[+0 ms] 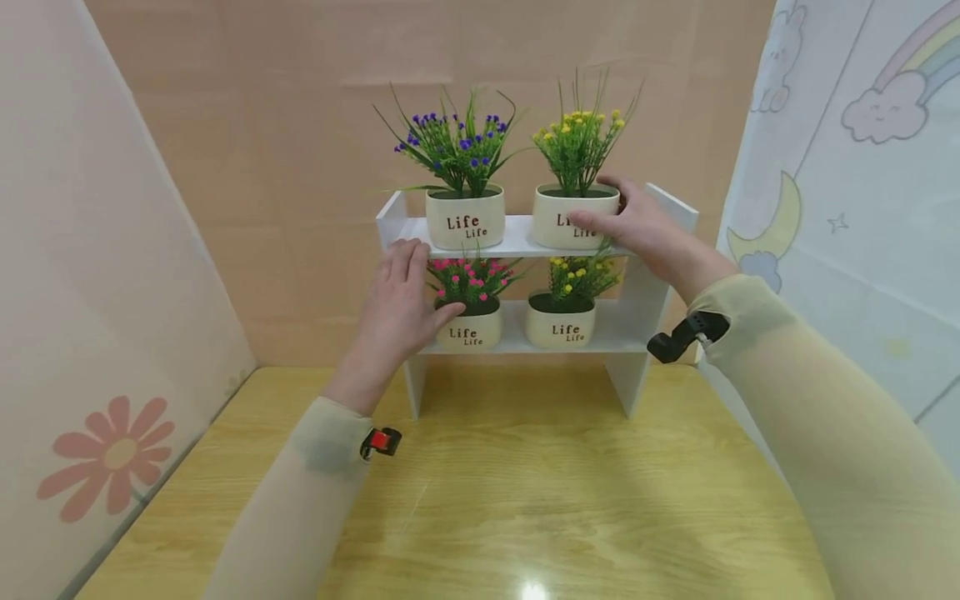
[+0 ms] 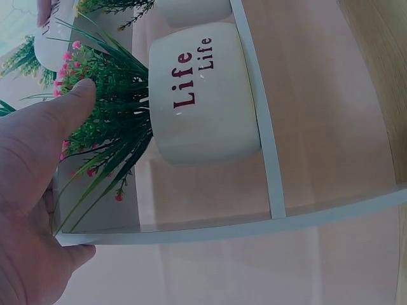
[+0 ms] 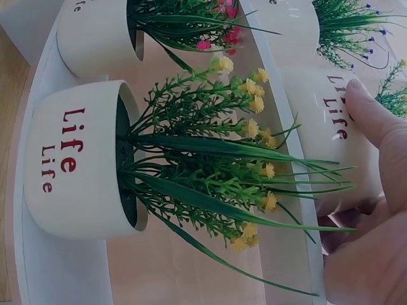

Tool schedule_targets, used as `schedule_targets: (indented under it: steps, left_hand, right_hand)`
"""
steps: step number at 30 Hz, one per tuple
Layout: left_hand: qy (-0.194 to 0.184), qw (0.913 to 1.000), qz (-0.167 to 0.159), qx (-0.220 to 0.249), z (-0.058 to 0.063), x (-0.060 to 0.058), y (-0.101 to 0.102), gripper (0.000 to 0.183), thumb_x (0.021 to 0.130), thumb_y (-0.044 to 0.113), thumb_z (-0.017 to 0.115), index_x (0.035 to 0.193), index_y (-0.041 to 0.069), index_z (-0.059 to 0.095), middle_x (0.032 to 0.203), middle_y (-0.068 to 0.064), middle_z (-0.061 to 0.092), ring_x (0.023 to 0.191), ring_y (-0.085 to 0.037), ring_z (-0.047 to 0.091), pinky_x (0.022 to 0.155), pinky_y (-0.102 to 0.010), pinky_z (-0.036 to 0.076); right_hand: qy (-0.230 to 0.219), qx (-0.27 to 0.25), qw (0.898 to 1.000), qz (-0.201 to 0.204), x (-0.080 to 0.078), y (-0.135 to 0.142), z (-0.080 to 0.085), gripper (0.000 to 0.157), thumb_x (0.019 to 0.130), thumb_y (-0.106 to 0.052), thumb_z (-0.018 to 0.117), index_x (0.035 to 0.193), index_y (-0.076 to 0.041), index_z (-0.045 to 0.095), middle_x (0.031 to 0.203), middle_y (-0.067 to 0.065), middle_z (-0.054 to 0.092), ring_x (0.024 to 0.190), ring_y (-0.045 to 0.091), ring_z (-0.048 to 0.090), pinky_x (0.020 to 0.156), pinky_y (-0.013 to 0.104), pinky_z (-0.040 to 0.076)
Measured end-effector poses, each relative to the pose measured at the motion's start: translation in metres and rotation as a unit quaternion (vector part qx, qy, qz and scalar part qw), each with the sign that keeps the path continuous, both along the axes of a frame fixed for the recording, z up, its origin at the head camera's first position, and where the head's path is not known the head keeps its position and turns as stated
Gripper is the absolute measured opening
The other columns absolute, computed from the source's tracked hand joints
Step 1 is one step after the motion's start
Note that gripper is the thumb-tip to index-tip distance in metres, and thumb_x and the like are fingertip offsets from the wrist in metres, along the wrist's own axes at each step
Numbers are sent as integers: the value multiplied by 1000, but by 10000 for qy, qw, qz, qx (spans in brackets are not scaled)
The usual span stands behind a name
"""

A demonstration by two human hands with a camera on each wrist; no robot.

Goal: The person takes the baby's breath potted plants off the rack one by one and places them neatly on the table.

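Note:
In the head view, my right hand [image 1: 648, 229] grips the cream flowerpot [image 1: 551, 221] with yellow flowers on the upper board, thumb across its front and fingers behind its right end. My left hand [image 1: 393, 304] holds the upper left corner of the white two-tier shelf [image 1: 517, 237]; its thumb sticks out in front of the pink flowers [image 2: 76, 60]. A pot with purple flowers [image 1: 465, 218] stands at the upper left. Below it sits the pot with pink flowers [image 1: 480, 331], partly covered by my left hand. A second yellow-flowered pot [image 3: 76, 159] stands at the lower right.
The shelf stands on a wood-grain table [image 1: 525, 483], close to a tan backdrop [image 1: 300, 167]. Patterned panels flank it, with a red flower [image 1: 120, 454] at the left and a moon [image 1: 780, 221] at the right. Each wrist wears a small black device [image 1: 688, 335].

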State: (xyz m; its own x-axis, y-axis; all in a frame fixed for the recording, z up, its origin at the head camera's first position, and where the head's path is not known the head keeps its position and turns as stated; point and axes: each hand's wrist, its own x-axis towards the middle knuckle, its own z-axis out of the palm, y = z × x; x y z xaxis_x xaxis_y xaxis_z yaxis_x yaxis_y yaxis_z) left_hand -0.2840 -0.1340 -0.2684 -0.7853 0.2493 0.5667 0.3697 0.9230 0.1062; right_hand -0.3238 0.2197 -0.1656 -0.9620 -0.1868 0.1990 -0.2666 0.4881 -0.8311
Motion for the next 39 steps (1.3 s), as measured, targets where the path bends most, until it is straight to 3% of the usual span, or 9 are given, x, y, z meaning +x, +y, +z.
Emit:
schedule_targets:
  steps: [11,18,22,30,39]
  left_hand:
    - [33,10000,22,-57,-1,-1,1,107,97,63,80,166,-1,30,171,-23,34,163,-40,24,137,-47,15]
    - [-3,10000,-51,51,-1,0,3,106,97,59,81,166,-2,28,169,-23,32,162,-42,23,136,-49,18]
    - [66,9999,-26,104,1,0,1,105,97,58,82,165,-2,30,167,-23,33,161,-42,24,135,-50,21]
    - [80,10000,22,13,-1,1,-4,104,98,58,81,165,-3,30,168,-23,34,161,-42,25,135,-50,20]
    - [-75,9999,73,-125,2,1,-2,106,99,62,77,169,0,27,173,-23,31,164,-39,21,137,-45,13]
  right_hand:
    - [120,-464,9988,-131,10,4,-1,103,100,-48,81,178,-25,18,145,8,51,126,19,54,104,37,48]
    - [393,-606,9972,-180,21,6,6,98,100,-47,81,176,-24,23,144,3,55,131,21,52,119,41,37]
    - [452,-630,9968,-189,29,4,11,97,99,-47,83,175,-27,25,143,2,56,131,22,51,120,42,34]
    - [527,-803,9947,-368,50,3,4,93,99,-42,84,172,-24,31,145,1,56,128,20,54,106,32,41]
    - [693,-704,9941,-438,79,13,-8,86,100,-36,84,171,-25,34,133,-1,60,118,16,58,91,23,48]
